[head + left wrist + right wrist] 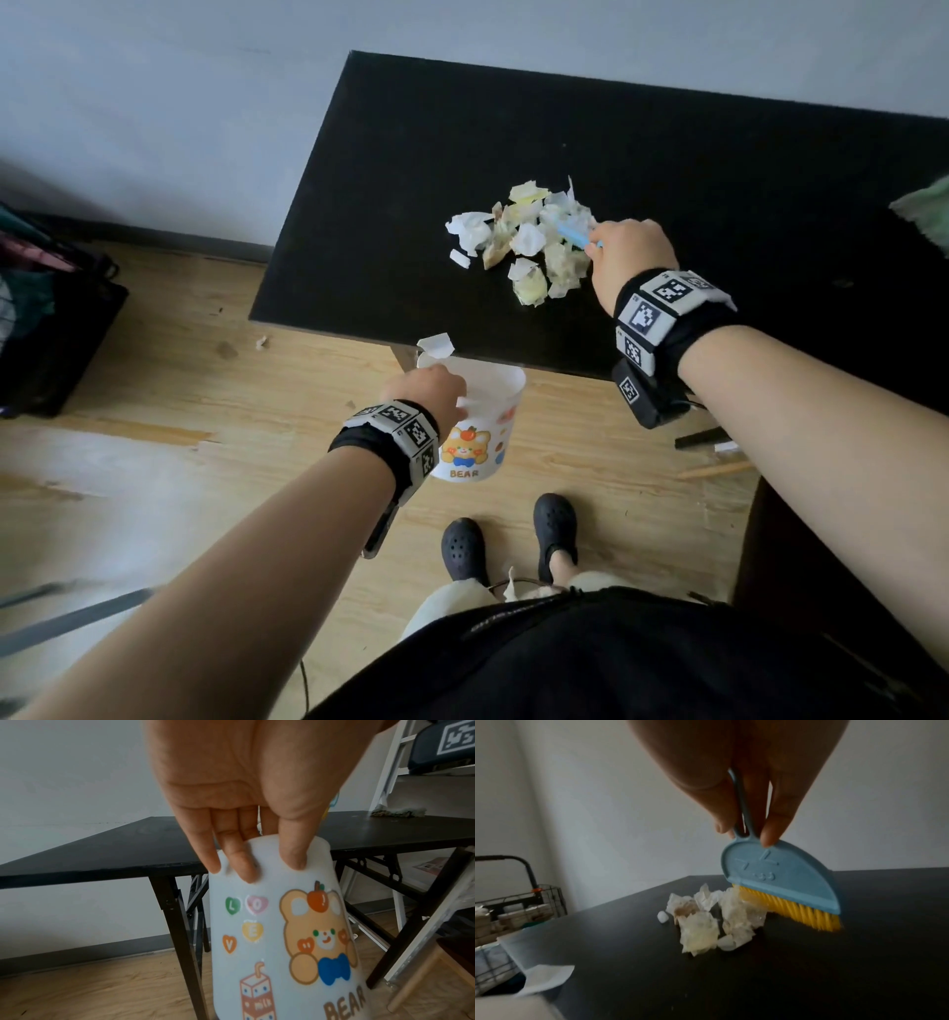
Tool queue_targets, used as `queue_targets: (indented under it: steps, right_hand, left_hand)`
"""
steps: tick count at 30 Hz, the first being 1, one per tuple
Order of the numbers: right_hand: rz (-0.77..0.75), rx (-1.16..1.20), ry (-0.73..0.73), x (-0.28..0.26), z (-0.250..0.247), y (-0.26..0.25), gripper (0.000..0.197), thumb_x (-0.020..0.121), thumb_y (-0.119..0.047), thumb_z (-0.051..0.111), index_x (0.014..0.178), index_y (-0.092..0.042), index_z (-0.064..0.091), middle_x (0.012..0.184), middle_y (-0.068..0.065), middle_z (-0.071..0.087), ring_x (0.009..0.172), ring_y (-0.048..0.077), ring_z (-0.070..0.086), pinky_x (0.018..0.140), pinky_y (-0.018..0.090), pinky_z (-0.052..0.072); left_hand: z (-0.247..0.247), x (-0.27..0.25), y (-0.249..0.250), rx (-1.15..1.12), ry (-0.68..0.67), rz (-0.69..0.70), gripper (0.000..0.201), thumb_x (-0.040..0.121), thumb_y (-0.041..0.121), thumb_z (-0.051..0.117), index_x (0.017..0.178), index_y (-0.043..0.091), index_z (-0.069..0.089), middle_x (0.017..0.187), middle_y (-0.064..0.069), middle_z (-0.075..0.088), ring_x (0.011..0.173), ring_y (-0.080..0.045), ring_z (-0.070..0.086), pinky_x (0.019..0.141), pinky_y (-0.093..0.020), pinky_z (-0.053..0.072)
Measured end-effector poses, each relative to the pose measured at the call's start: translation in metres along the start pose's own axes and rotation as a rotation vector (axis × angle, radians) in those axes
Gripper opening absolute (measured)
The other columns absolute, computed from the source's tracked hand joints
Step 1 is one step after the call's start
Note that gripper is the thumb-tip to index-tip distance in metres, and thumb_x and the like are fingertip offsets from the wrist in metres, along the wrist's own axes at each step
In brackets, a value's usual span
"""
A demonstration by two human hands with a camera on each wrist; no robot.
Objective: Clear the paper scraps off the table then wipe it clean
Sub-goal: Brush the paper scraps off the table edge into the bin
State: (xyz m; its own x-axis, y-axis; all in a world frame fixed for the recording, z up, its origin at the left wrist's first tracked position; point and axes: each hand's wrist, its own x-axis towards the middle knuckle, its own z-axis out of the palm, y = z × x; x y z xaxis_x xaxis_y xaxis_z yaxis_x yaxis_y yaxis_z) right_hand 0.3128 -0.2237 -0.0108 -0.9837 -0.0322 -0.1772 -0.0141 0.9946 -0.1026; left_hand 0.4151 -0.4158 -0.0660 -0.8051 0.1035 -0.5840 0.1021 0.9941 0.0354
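Note:
A pile of crumpled white and yellowish paper scraps [529, 241] [713, 919] lies on the black table [667, 180] [808, 973]. My right hand [629, 254] [746, 833] pinches the handle of a small blue brush [572, 234] [782, 878] with yellow bristles, set against the right side of the pile. My left hand [426, 388] [257, 866] grips the rim of a white bear-print bin [477, 426] [282, 933], held just below the table's near edge. One scrap [436, 344] [546, 977] sits at that edge above the bin.
A green cloth [924, 210] [397, 813] lies at the table's right end. A dark bag [51, 318] and a wire basket [513, 908] stand on the wooden floor to the left. A small scrap [262, 342] lies on the floor. My feet [508, 539] are below the bin.

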Motion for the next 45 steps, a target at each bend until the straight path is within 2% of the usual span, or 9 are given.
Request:
queue_targets:
  steps: [7, 11, 17, 22, 25, 28, 31, 37, 45]
  right_hand:
    - [-0.119, 0.013, -0.086, -0.008, 0.007, -0.011, 0.03, 0.1, -0.02, 0.041, 0.12, -0.005, 0.058, 0.109, 0.013, 0.064, 0.098, 0.026, 0.059, 0.078, 0.035, 0.049]
    - [-0.108, 0.168, 0.015, -0.012, -0.004, -0.006, 0.031, 0.1, -0.023, 0.041, 0.117, -0.005, 0.061, 0.11, 0.014, 0.065, 0.102, 0.029, 0.061, 0.086, 0.039, 0.051]
    - [-0.06, 0.036, -0.078, -0.011, -0.004, -0.014, 0.025, 0.098, -0.019, 0.042, 0.107, -0.003, 0.058, 0.108, 0.013, 0.063, 0.1, 0.029, 0.062, 0.071, 0.032, 0.043]
    - [-0.091, 0.068, -0.129, -0.015, 0.007, -0.039, 0.037, 0.098, -0.021, 0.043, 0.062, -0.01, 0.036, 0.064, 0.0, 0.04, 0.077, 0.026, 0.05, 0.055, 0.027, 0.034]
    - [-0.143, 0.104, -0.134, -0.018, 0.008, -0.052, 0.043, 0.097, -0.02, 0.043, 0.057, -0.015, 0.029, 0.06, -0.001, 0.034, 0.074, 0.023, 0.046, 0.049, 0.025, 0.028]
    - [-0.184, 0.138, -0.142, -0.023, 0.009, -0.063, 0.033, 0.098, -0.021, 0.043, 0.067, -0.009, 0.048, 0.068, 0.003, 0.046, 0.076, 0.025, 0.05, 0.057, 0.028, 0.035]
    - [-0.237, 0.153, -0.157, -0.032, 0.009, -0.072, 0.028, 0.099, -0.022, 0.042, 0.104, -0.003, 0.063, 0.099, 0.011, 0.062, 0.093, 0.027, 0.061, 0.069, 0.03, 0.044]
    - [-0.31, 0.137, -0.217, -0.045, 0.005, -0.083, 0.028, 0.098, -0.024, 0.043, 0.115, -0.013, 0.063, 0.112, 0.012, 0.063, 0.105, 0.025, 0.058, 0.085, 0.034, 0.051]
    - [-0.374, 0.157, -0.083, -0.037, -0.003, -0.112, 0.027, 0.098, -0.024, 0.045, 0.115, -0.011, 0.062, 0.105, 0.008, 0.065, 0.102, 0.026, 0.059, 0.084, 0.034, 0.049]
  left_hand:
    - [-0.003, 0.0, 0.005, -0.016, -0.008, -0.062, 0.036, 0.097, 0.039, 0.047, 0.13, 0.026, 0.051, 0.124, 0.001, 0.054, 0.107, -0.022, 0.058, 0.085, -0.033, 0.052]
    - [-0.005, 0.002, 0.009, -0.018, -0.012, -0.074, 0.035, 0.097, 0.038, 0.046, 0.129, 0.026, 0.052, 0.123, 0.001, 0.055, 0.106, -0.022, 0.058, 0.084, -0.033, 0.052]
    - [-0.003, 0.002, 0.009, 0.028, -0.036, -0.073, 0.036, 0.098, 0.038, 0.045, 0.13, 0.024, 0.051, 0.122, 0.0, 0.053, 0.105, -0.021, 0.058, 0.081, -0.031, 0.051]
    - [0.0, -0.001, 0.002, 0.042, -0.033, -0.074, 0.035, 0.097, 0.038, 0.045, 0.129, 0.024, 0.052, 0.119, 0.0, 0.054, 0.103, -0.021, 0.059, 0.074, -0.029, 0.049]
    - [-0.001, -0.002, -0.004, 0.033, -0.027, -0.076, 0.035, 0.098, 0.038, 0.045, 0.13, 0.024, 0.051, 0.121, 0.0, 0.052, 0.105, -0.021, 0.058, 0.075, -0.029, 0.048]
    - [-0.001, -0.003, -0.012, 0.025, -0.025, -0.089, 0.035, 0.098, 0.037, 0.045, 0.13, 0.024, 0.05, 0.122, 0.0, 0.051, 0.107, -0.021, 0.057, 0.074, -0.029, 0.047]
    - [-0.001, -0.005, -0.021, 0.022, -0.02, -0.099, 0.035, 0.098, 0.037, 0.046, 0.13, 0.022, 0.052, 0.12, -0.001, 0.052, 0.104, -0.022, 0.057, 0.073, -0.029, 0.047]
    - [0.001, -0.009, -0.033, 0.005, 0.0, -0.097, 0.032, 0.097, 0.035, 0.047, 0.126, 0.022, 0.055, 0.115, -0.002, 0.054, 0.1, -0.021, 0.059, 0.071, -0.029, 0.048]
    - [0.005, -0.012, -0.045, 0.0, 0.013, -0.088, 0.035, 0.098, 0.036, 0.046, 0.13, 0.023, 0.052, 0.121, -0.002, 0.052, 0.108, -0.022, 0.056, 0.079, -0.031, 0.049]
